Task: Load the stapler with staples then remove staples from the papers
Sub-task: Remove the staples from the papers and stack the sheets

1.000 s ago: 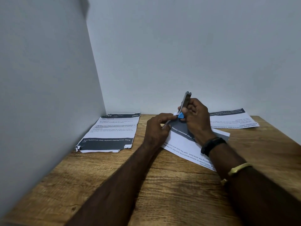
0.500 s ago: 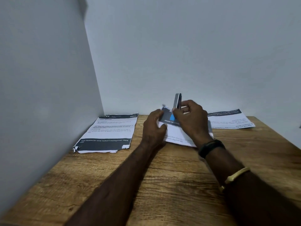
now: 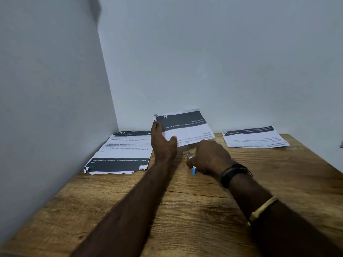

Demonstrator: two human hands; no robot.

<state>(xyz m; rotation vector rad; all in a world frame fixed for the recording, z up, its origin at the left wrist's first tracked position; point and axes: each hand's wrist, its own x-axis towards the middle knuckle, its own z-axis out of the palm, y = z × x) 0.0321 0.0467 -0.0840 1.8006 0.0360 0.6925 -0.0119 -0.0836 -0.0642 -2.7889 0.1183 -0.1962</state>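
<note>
A: See the left hand [image 3: 163, 143]?
B: Yes. Stretched forward toward the far edge of the surface [image 3: 185, 210]. Thumb on the front of the lifted paper [image 3: 187, 127], fingers tucked behind its left side. Pinching it, with the sheet tilted up off the wood.
A: And the right hand [image 3: 209, 158]?
B: Down low at the surface, just right of the left one. Fingers curled round the stapler [image 3: 193, 170]. Only a blue bit and a shiny metal tip peeking out.
A: Hands touching?
B: No, a little apart.
A: Anything on the right arm?
B: A black band [image 3: 233, 173] at the wrist, a yellow bangle [image 3: 263, 208] further back.
A: More papers?
B: A second paper [image 3: 122, 151] flat by the far left corner, near corners ragged. A third paper [image 3: 254, 136] flat along the far edge, over on the right.
</note>
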